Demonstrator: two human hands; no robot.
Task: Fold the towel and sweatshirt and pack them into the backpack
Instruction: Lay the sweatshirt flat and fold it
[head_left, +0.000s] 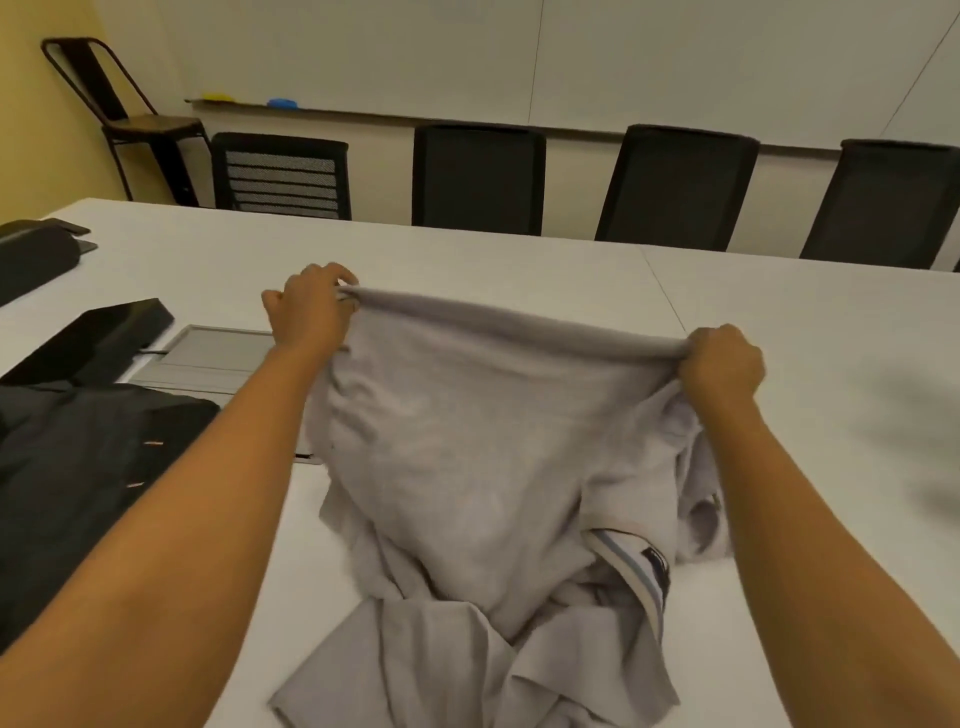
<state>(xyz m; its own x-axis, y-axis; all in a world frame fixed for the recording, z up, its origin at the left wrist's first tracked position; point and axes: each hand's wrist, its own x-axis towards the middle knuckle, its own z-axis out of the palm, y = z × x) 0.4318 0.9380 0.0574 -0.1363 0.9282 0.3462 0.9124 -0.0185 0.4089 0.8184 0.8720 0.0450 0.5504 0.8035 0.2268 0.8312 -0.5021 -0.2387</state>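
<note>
- The left hand (311, 306) is closed on one end of a stretched edge of the sweatshirt (467, 441); the cloth is pinched between curled fingers and thumb.
- The right hand (722, 364) is fisted tightly on the other end of the same edge, with a bunch of cloth gathered inside the fist.
- Between the two hands the edge is pulled taut and lifted off the table (519, 260), the left end being held farther from the body than the right.
- Below that edge the grey cloth hangs slack. The rest is heaped in creases on the near part of the table, with the striped neck band (631, 566) showing low on the right.
- The sweatshirt is judged to be soft, light and limp: no shape is kept where it is unsupported, so it is best taken at two corners or along the seams and laid flat before folding. Little slipping is expected from the knitted cloth, and nothing in it is fragile.
- The backpack (78, 457) is taken to be the dark bag lying at the left, just beside the left forearm.
- The towel cannot be made out with certainty.
</note>
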